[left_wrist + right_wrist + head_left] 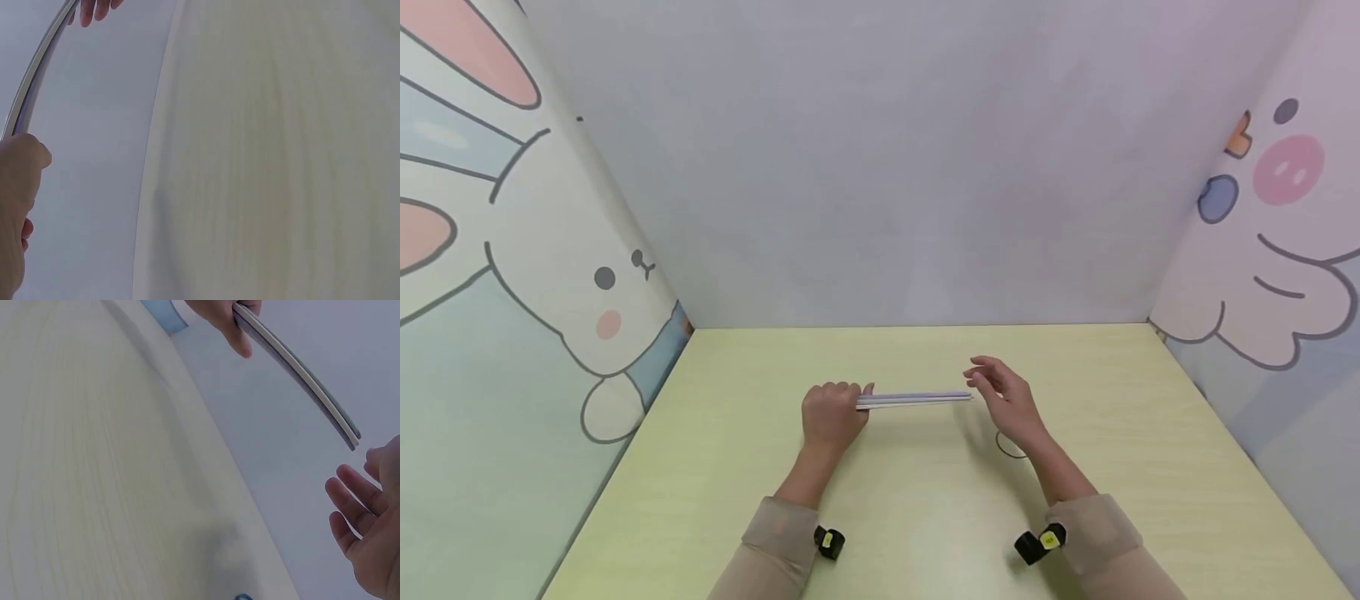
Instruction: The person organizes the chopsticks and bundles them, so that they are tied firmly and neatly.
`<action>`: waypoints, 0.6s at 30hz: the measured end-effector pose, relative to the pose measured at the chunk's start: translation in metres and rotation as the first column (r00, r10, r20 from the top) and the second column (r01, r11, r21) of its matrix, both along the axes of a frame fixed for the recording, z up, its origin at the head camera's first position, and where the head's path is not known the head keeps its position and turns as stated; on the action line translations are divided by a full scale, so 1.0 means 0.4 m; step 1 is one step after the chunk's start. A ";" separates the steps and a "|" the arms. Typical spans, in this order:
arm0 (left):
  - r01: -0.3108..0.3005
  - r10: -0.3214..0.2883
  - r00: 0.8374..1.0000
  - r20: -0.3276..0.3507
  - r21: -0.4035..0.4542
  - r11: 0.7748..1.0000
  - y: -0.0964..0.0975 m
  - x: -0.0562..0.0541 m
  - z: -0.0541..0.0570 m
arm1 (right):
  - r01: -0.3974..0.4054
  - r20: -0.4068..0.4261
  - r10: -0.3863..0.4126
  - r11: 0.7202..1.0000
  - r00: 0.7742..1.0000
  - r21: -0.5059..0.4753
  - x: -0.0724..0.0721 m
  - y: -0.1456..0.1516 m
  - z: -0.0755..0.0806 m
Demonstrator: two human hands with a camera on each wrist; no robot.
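My left hand [833, 414] grips a small bundle of slim chopsticks [917, 400] at one end, its fingers curled round them. They stick out level to the right above the table, pale lavender and white, their free ends side by side. Just past those ends is my right hand [1009, 404], its fingers loosely bent and nothing held. The right wrist view shows a gap between the chopsticks [306, 378] and the fingertips [334, 487]. On the table below the right wrist lies a thin dark elastic loop [1009, 453], partly hidden by the forearm.
A pale yellow wood-grain table [1150, 467] spreads under both hands. Behind it rises a plain grey wall [895, 167], with cartoon-printed panels [550, 275] on the left and right. Each wrist wears a small black camera [830, 543] near the sleeve cuff.
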State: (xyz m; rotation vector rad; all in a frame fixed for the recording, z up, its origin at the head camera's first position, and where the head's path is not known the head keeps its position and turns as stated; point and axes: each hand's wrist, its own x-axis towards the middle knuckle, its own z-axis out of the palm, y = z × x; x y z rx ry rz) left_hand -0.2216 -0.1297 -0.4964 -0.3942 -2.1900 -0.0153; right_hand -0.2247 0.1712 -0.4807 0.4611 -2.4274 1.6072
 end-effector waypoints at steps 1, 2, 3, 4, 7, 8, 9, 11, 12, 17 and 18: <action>0.002 -0.002 1.000 -0.003 0.002 1.000 -0.001 0.001 0.000 | -0.003 0.010 0.003 0.999 1.000 0.032 0.002 0.009 -0.004; 0.004 -0.004 1.000 -0.008 0.006 1.000 -0.002 0.002 0.000 | -0.009 0.021 0.007 0.998 1.000 0.070 0.004 0.018 -0.008; 0.008 -0.007 1.000 -0.014 0.010 1.000 -0.003 0.003 -0.001 | -0.016 0.030 0.013 0.993 0.999 0.116 0.006 0.028 -0.013; 0.011 -0.010 1.000 -0.025 0.015 1.000 -0.004 0.002 -0.001 | -0.029 0.035 0.024 0.985 0.999 0.170 0.006 0.039 -0.018; 0.022 -0.020 0.997 -0.071 0.029 0.999 -0.007 -0.001 -0.002 | -0.079 0.054 0.064 0.937 0.996 0.341 0.009 0.075 -0.033; 0.027 -0.024 0.996 -0.086 0.033 0.999 -0.008 -0.002 -0.003 | -0.094 0.062 0.076 0.917 0.995 0.387 0.010 0.086 -0.037; 0.031 -0.027 0.995 -0.098 0.036 0.999 -0.009 -0.002 -0.004 | -0.106 0.073 0.083 0.900 0.994 0.423 0.010 0.096 -0.040; 0.039 -0.034 0.993 -0.111 0.041 0.998 -0.010 -0.001 -0.002 | -0.119 0.098 0.082 0.871 0.992 0.476 0.013 0.115 -0.044; 0.045 -0.039 0.992 -0.121 0.045 0.998 -0.010 -0.001 -0.003 | -0.124 0.114 0.077 0.859 0.990 0.496 0.013 0.124 -0.045; 0.054 -0.045 0.990 -0.135 0.065 0.996 -0.011 0.002 -0.002 | -0.124 0.164 0.033 0.799 0.986 0.588 0.018 0.154 -0.043; 0.058 -0.047 0.988 -0.146 0.068 0.996 -0.011 0.002 -0.002 | -0.123 0.167 0.026 0.788 0.986 0.604 0.019 0.158 -0.042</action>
